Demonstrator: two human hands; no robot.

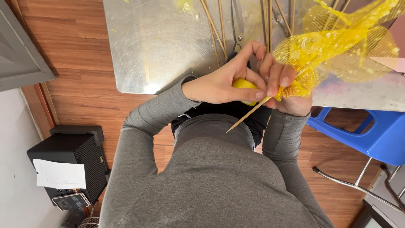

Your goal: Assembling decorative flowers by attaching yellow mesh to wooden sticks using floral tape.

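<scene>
two hands meet at the near edge of a scratched metal worktop (156,46). left hand (219,86) is closed around a small yellow roll (244,84); right hand (287,90) pinches a thin wooden stick (248,115) and the gathered base of yellow mesh (337,46), which fans out over the worktop. the stick's point slants down toward the grey-sleeved torso. more sticks (217,29) and scissors (238,25) lie on the metal. wooden floor (80,59) surrounds the worktop; a blue chair (371,135) stands at the right, a black box (71,160) with a white paper (59,174) at the left.
</scene>
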